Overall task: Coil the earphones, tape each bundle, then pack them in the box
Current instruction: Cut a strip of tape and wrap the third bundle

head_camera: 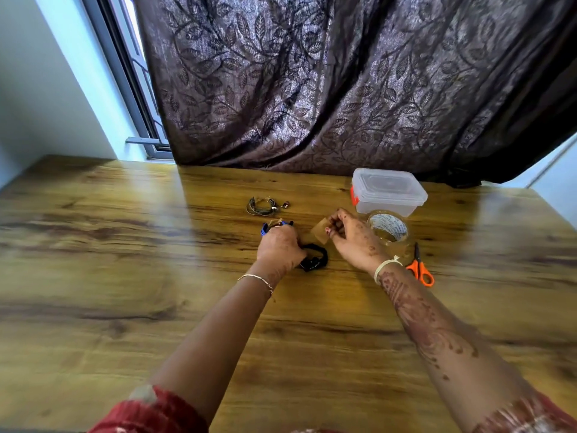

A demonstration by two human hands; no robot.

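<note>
Head cam: wood-grain table by a leafy dark curtain; left hand grips black earphones, right hand pinches a tape piece.

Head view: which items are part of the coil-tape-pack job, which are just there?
Job: black coiled earphones under left hand; blue earphone bundle; grey coiled earphones; cut tape piece in right hand; clear tape roll; orange-handled scissors; clear lidded plastic box.

Bystanders: patterned curtain; window frame.

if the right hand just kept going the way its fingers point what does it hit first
Probably nothing soon: the right hand, pinching a tape piece, points up-left over bare table, passing between the blue bundle and grey coil. Depth unclear.
</note>
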